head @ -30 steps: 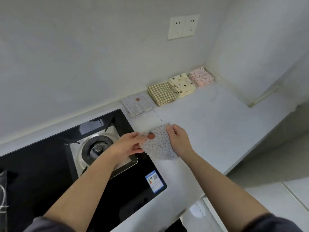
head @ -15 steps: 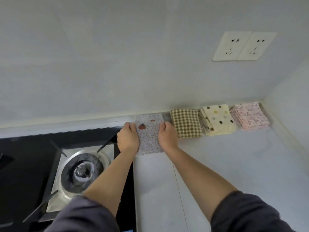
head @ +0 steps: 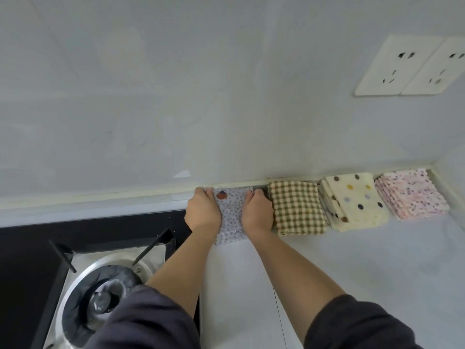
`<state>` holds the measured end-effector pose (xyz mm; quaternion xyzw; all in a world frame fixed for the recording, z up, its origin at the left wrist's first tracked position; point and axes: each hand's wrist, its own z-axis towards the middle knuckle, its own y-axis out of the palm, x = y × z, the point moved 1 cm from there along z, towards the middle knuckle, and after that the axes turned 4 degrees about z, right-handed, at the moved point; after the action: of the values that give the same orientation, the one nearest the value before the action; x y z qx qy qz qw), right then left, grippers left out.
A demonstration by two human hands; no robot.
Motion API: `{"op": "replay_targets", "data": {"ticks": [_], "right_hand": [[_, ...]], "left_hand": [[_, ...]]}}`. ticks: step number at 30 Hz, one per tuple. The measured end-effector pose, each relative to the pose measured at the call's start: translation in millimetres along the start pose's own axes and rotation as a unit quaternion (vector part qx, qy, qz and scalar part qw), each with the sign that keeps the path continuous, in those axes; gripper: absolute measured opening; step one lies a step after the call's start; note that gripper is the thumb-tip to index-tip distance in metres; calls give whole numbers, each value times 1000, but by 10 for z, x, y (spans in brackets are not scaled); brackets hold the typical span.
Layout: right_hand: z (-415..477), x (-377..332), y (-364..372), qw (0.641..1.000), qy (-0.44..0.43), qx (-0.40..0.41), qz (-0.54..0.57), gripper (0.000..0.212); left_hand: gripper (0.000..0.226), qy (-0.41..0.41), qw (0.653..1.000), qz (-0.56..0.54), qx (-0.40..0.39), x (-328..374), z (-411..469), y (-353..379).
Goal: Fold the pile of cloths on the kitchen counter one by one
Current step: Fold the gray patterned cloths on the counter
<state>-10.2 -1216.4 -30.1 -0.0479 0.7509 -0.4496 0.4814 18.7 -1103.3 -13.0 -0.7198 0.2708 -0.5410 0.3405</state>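
Lavender dotted folded cloth (head: 230, 215) lies on the white stone counter (head: 352, 260), beside a brown checked cloth stack (head: 298, 207). The left hand (head: 203, 210) and right hand (head: 257, 212) grasp its sides.

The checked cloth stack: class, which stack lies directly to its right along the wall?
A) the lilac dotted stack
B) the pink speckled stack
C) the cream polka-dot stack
C: the cream polka-dot stack sits next to the checked cloth stack on its right; the pink speckled stack lies beyond that.
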Motion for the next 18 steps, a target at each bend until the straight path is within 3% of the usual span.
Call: {"op": "replay_targets", "data": {"ticks": [5, 7, 9, 14, 18], "right_hand": [[-46, -92, -47, 1000, -4, 2, -29, 35], [-162, -150, -155, 998, -42, 11, -41, 33], [-274, -168, -310, 993, -107, 29, -36, 31], [-346, 81, -860, 980, -193, 41, 12, 37], [-199, 539, -1454, 977, -209, 28, 19, 40]], "left_hand": [[24, 41, 999, -22, 26, 23, -31, -100], [24, 138, 987, 17, 83, 5, -146, -157], [37, 239, 958, 114, 110, 2, -308, -164], [63, 321, 878, 335, -114, -47, -529, 59], [64, 285, 890, 337, -112, 5, -602, 58]]}}
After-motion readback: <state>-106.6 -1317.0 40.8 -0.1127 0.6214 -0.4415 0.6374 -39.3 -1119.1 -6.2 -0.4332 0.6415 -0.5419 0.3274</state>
